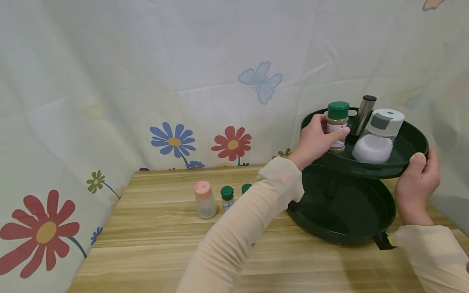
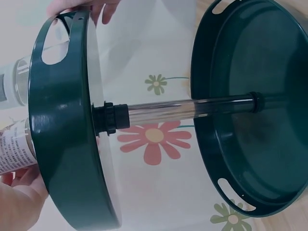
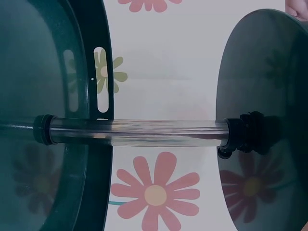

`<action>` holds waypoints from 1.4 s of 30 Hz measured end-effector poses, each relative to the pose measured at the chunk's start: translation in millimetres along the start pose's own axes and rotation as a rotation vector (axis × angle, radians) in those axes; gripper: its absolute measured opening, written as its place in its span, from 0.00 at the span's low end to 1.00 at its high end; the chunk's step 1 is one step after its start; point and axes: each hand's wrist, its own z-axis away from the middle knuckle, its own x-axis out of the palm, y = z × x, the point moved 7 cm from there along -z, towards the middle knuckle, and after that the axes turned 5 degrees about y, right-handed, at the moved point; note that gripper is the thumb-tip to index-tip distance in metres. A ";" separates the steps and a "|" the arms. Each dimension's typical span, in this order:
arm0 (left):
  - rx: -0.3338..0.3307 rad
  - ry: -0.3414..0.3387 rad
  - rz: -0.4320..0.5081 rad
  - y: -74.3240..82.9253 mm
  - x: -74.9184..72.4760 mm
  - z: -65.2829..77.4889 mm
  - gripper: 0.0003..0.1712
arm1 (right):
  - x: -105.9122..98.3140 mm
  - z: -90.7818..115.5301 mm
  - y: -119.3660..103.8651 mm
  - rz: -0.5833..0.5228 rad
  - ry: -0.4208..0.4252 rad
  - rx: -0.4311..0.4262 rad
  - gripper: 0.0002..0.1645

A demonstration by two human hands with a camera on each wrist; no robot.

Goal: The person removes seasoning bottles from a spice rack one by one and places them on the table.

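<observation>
My left hand [image 1: 318, 138] pinches a small spice jar [image 1: 338, 112] with a green cap and white label, upright at the left side of a dark green upper tray [image 1: 351, 167]. The right hand [image 1: 417, 185] grips that tray's right rim, thumb on top. Beside the jar in the tray stand a clear jar of white grains [image 1: 373, 148] with a white and grey lid, and a metal post [image 1: 362, 116] with a black top. A clear, shiny tube [image 3: 168, 132] joins the upper tray to the lower tray [image 1: 351, 215], as the right wrist view shows.
On the wooden table [image 1: 157, 228], left of the stand, are a pink-lidded shaker [image 1: 205, 203] and a small green-capped jar [image 1: 227, 195]. Another green cap [image 1: 246, 188] shows behind my left sleeve. A flowered curtain [image 1: 205, 101] hangs behind the table.
</observation>
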 end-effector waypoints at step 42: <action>0.058 -0.125 0.048 -1.0 -24.0 21.9 0.24 | 1.1 -0.8 3.7 0.009 0.002 0.008 0.21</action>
